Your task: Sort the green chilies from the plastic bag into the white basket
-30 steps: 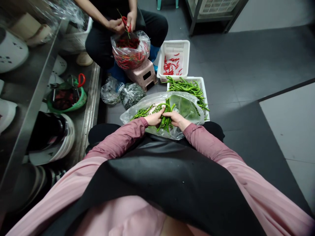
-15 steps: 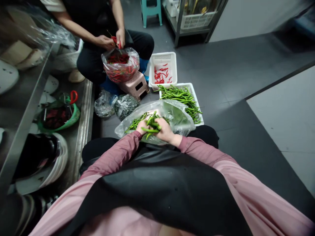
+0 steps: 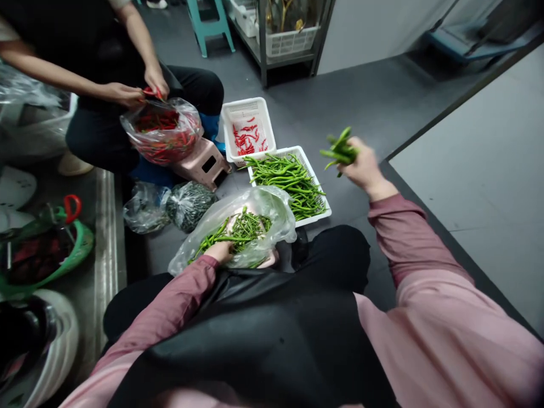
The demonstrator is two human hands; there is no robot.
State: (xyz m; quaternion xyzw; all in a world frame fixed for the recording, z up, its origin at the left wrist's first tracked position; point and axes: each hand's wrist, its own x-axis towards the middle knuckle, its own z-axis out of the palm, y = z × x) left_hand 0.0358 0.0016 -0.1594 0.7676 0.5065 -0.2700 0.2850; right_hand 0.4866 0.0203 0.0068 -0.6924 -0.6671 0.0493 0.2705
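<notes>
My right hand [image 3: 364, 164] is raised over the floor to the right, closed round a bunch of green chili peppers [image 3: 341, 149] whose tips stick out past the fingers. Low in front of me, my left hand [image 3: 221, 251] reaches into an open clear plastic bag [image 3: 278, 209], touching the green chilies and stems [image 3: 249, 228] inside; its fingertips are hidden there. Just beyond the bag, a white basket [image 3: 327, 213] holds a heap of long green chilies [image 3: 293, 182].
A co-worker's hands [image 3: 155, 82] pick at red chilies over a plastic bag [image 3: 170, 144] on a pink stool [image 3: 204, 161]. Behind the green heap stands a white basket with red chilies [image 3: 249, 136]. Tied bags [image 3: 190, 204] lie on the floor; metal shelving [image 3: 108, 226] lines the left.
My hands have parted. The right one has swung up and right with green chilies, while the left has dropped into the bag. The view has turned to the right.
</notes>
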